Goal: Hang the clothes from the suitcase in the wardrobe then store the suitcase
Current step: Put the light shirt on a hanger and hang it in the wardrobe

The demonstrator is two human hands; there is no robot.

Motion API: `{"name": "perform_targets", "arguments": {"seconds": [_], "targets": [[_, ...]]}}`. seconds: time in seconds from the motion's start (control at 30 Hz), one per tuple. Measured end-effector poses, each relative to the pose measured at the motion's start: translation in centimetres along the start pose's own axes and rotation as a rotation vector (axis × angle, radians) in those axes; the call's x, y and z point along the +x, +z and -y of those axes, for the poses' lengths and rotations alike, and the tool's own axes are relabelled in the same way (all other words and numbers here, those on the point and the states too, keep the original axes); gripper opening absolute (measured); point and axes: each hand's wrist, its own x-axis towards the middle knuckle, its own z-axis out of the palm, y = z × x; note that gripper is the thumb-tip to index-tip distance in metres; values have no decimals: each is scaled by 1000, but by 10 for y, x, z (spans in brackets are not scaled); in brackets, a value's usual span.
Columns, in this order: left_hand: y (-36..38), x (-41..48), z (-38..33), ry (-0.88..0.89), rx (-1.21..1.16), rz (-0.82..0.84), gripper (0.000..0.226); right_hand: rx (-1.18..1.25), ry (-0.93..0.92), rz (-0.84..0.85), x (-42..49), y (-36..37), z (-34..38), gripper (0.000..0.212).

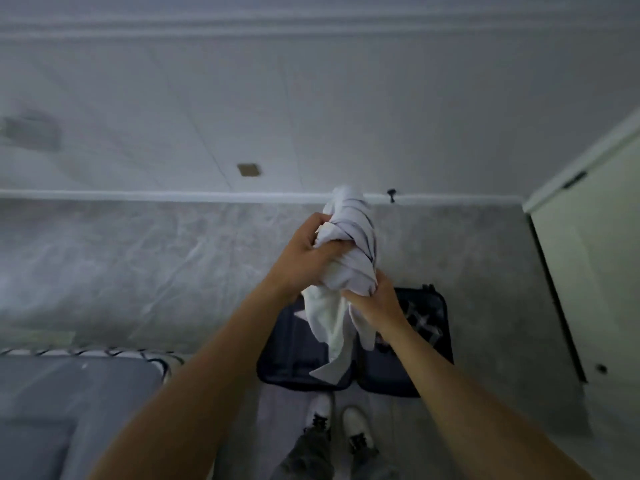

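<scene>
Striped white garment [351, 233] is bunched up & held in the air above the open dark suitcase [294, 355], which lies flat on the grey floor [138, 265] just ahead of the person's white shoes [356, 424]. L hand [304, 258] has fingers curled tight round the upper part of the bundle, R hand [375, 303] grips it lower down, w/ a loose end hanging btw the arms. Wardrobe door [588, 271] at far right, bed [69, 393] at lower left.

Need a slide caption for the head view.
Left hand and right hand grip a bunched white garment above the open suitcase, wardrobe at right.
</scene>
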Motion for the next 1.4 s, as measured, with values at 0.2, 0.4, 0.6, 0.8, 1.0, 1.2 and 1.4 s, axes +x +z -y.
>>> {"name": "perform_targets", "arguments": {"seconds": [0.2, 0.4, 0.6, 0.8, 1.0, 1.2, 1.4], "targets": [[-46, -89, -31, 48, -239, -330, 24, -131, -118, 151, -36, 35, 85, 33], [-93, -201, 9, 96, -287, -746, 28, -147, -146, 270, -71, 95, 140, 28], [-132, -330, 81, 15, -452, -999, 54, -68, -10, 417, -124, 197, 184, 42], [-161, -461, 149, -24, -274, -1226, 31, -57, 79, 529, -199, 311, 187, 51], [-170, -598, 206, -146, 295, -1096, 33, -79, 252, 672, -293, 431, 167, 63], [-187, -697, 228, -64, 404, -1176, 44, -148, 332, 806, -390, 523, 140, 44], [-210, -761, 238, -31, 318, -1512, 34, -284, 397, 868, -466, 586, 119, 42]]}}
